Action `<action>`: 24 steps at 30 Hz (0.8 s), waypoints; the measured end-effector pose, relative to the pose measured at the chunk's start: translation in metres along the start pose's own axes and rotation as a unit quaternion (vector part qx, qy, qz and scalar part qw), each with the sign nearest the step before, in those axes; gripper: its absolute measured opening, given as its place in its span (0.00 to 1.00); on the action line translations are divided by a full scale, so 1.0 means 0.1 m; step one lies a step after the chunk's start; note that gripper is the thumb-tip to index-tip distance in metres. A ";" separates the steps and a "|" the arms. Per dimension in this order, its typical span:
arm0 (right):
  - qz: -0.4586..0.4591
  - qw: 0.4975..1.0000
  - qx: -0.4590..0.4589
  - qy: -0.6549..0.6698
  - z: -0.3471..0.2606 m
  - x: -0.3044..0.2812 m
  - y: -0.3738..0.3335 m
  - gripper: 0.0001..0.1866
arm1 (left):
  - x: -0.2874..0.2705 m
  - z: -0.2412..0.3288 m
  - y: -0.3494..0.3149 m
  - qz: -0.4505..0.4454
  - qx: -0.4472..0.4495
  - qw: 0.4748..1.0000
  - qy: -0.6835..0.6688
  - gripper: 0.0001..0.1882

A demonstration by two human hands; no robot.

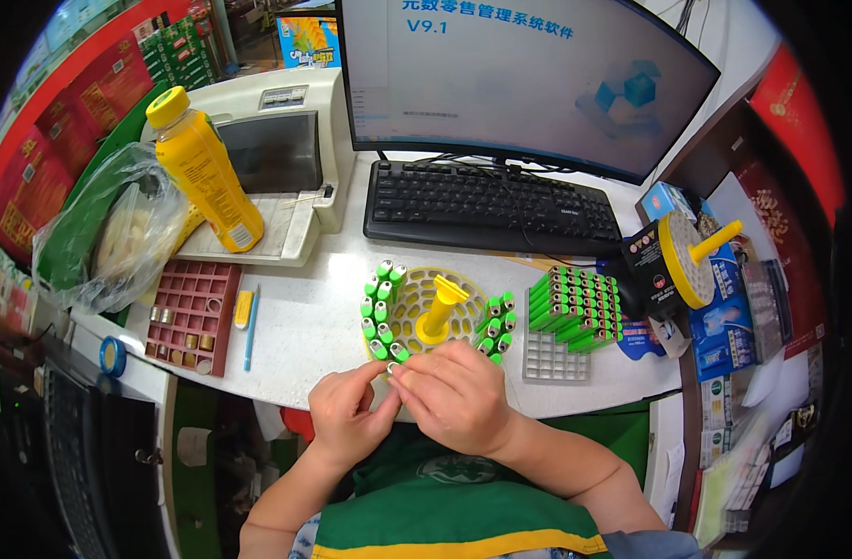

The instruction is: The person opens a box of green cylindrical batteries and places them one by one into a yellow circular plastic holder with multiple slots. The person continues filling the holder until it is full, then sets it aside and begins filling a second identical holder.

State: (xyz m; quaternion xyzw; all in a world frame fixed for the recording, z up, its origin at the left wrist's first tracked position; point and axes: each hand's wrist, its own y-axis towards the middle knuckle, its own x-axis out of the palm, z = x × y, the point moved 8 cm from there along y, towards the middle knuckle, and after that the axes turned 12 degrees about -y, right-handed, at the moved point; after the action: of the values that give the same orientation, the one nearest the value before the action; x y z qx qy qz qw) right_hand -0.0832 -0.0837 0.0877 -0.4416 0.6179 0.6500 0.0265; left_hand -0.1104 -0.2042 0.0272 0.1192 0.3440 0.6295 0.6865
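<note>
A round yellow rack (463,326) full of holes, with an upright yellow handle (439,309), stands on the counter in front of me. Green lighters (383,307) with metal tops fill holes along its left rim, and more lighters (497,326) stand along its right rim. At the rack's near edge my left hand (342,415) and my right hand (459,396) meet, fingertips pinched together around a lighter (392,369). Only its metal top shows; the fingers hide the rest. To the right, a grey gridded tray (558,366) carries a dense block of green lighters (575,307), its front cells bare.
Behind are a black keyboard (491,210) and a monitor (538,84). At left stand a printer (286,140), a yellow drink bottle (207,172), a plastic bag (109,233) and a reddish coin tray (191,317). A second yellow rack (682,261) leans among boxes at right.
</note>
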 end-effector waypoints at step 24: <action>-0.032 0.998 -0.047 0.005 -0.05 -0.04 -0.04 0.09 | 0.03 0.07 -0.06 -0.006 0.068 0.998 0.015 0.17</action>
State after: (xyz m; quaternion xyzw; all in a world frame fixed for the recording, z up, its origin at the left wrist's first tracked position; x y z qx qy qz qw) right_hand -0.0751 -0.0849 0.0876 -0.4649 0.5728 0.6747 0.0233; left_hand -0.1020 -0.2008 0.0280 0.1536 0.3970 0.6025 0.6751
